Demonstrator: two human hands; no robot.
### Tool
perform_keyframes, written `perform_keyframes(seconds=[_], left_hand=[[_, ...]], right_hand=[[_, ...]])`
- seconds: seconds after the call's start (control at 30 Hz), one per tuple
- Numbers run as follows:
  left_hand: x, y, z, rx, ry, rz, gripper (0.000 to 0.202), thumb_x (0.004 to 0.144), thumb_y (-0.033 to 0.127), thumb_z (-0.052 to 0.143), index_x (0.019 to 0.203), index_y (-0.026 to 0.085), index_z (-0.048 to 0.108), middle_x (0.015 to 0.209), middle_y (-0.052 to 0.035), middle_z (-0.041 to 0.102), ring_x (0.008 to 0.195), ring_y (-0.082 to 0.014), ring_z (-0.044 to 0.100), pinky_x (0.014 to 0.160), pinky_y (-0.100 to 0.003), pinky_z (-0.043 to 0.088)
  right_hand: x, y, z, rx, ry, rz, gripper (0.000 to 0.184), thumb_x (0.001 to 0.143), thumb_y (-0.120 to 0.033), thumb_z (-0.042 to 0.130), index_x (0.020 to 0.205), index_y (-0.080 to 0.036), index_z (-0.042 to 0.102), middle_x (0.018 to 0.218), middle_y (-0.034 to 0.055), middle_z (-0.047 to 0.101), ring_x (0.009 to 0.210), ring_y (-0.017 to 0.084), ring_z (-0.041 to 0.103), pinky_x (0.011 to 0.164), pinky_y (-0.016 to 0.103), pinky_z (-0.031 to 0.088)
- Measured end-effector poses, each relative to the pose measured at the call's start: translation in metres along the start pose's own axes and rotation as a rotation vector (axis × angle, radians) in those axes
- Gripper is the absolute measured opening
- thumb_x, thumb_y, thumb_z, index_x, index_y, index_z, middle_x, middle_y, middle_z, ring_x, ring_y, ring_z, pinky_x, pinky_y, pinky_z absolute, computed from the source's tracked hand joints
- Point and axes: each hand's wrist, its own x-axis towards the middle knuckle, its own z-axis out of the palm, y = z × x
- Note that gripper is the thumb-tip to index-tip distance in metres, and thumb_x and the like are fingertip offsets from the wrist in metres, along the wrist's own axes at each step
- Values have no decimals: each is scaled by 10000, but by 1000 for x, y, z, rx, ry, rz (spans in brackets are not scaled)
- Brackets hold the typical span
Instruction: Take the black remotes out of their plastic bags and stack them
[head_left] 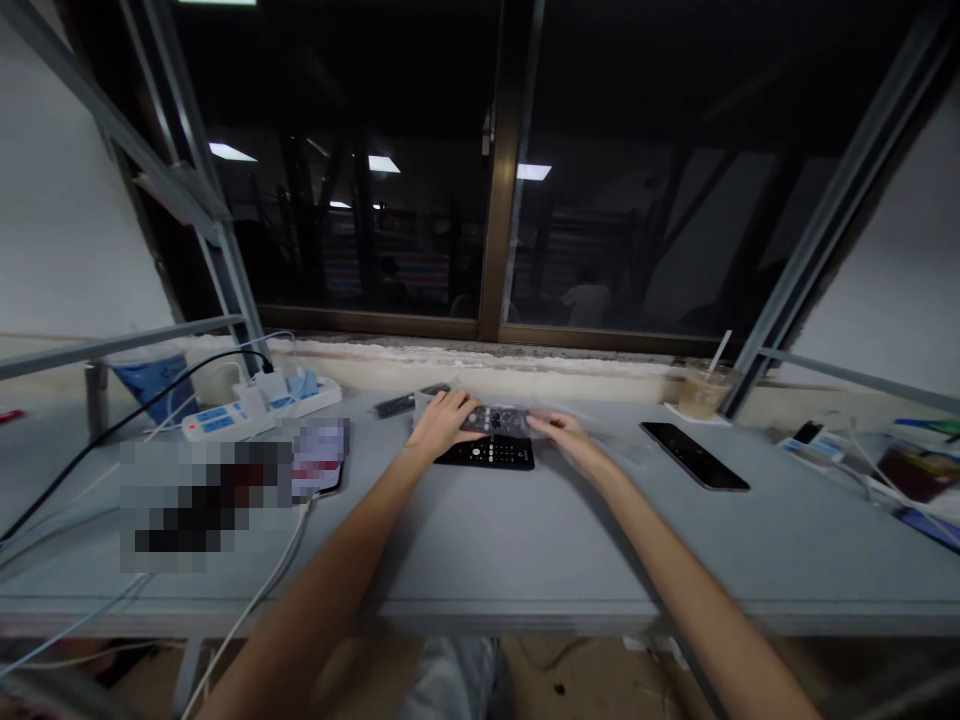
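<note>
"How many remotes clearly?"
"Two: one bagged remote (504, 420), left hand (442, 422) and right hand (570, 440) fingers curled closed on its ends; one black remote (491, 456) just nearer, on the worktop (517, 545)."

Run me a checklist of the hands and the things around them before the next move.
1. Both hands on the wrapped remote: ok; left hand at its left end, right hand at its right.
2. Bare remote face up: ok; its buttons show, just nearer than the wrapped one.
3. Cup upright and apart from the hands: ok.
4. Right-side phone apart from the right hand: ok.
5. Wrap's opening located: cannot tell; the clear plastic is too faint.
</note>
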Motion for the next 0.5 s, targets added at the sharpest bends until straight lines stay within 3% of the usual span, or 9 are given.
perform_keyframes(seconds=[0.27, 0.37, 0.5], left_hand=[[-3, -9, 5, 45, -12, -127, 341, 777, 430, 574, 1008, 188, 506, 1023, -82, 584, 997, -235, 507, 843, -331, 344], [-5, -13, 6, 46, -12, -202, 305, 790, 383, 567, 1010, 182, 504, 1023, -79, 596, 982, -225, 523, 824, -323, 352], [-9, -20, 3, 44, 39, -449, 224, 838, 332, 471, 978, 171, 539, 958, -84, 631, 949, -234, 554, 822, -343, 358]], right_hand=[[6, 6, -2, 47, 301, 18, 403, 666, -497, 578, 943, -206, 614, 1015, 52, 625, 929, 200, 553, 606, 248, 433], [11, 11, -5, 155, 418, 15, 434, 658, -560, 527, 938, -231, 553, 896, 16, 623, 767, 158, 583, 522, 228, 410], [16, 18, -15, 231, 519, 10, 390, 671, -578, 474, 894, -258, 474, 677, -30, 554, 551, 124, 539, 440, 229, 386]])
